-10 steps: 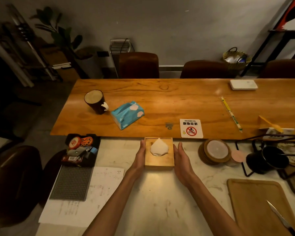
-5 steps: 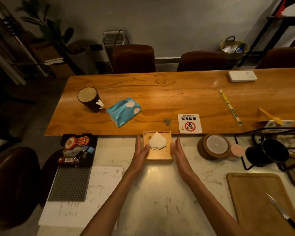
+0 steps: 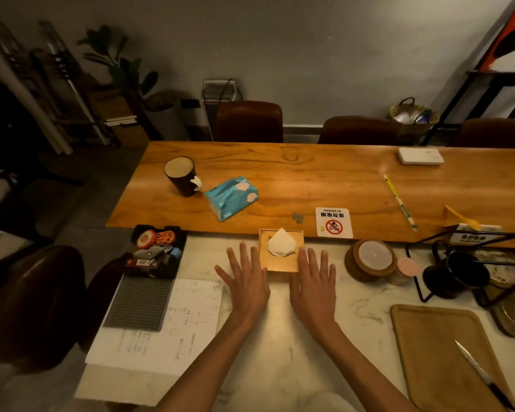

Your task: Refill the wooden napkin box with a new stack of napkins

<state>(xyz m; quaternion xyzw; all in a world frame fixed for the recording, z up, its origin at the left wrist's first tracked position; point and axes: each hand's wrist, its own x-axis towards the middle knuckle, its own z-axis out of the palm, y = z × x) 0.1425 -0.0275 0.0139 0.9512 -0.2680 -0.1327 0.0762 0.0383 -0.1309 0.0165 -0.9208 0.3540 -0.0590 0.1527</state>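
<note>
The square wooden napkin box (image 3: 280, 261) sits on the white marble counter at the edge of the wooden table. A white napkin (image 3: 281, 242) pokes up through its lid. My left hand (image 3: 244, 278) lies flat and open just left of the box, fingers spread. My right hand (image 3: 314, 281) lies flat and open at the box's near right corner. Neither hand grips the box. A blue soft pack of tissues (image 3: 232, 197) lies on the wooden table behind.
A dark mug (image 3: 181, 176) stands left of the tissue pack. A no-smoking sign (image 3: 333, 223), stacked coasters (image 3: 370, 260), a black pot (image 3: 455, 275), a wooden tray (image 3: 440, 355) with a knife (image 3: 482, 374) are on the right. Papers (image 3: 167, 328) and a black organiser (image 3: 155, 251) are on the left.
Both hands have let go of the box's sides, drawn back toward me and flattened on the counter. The box stays by the table's edge.
</note>
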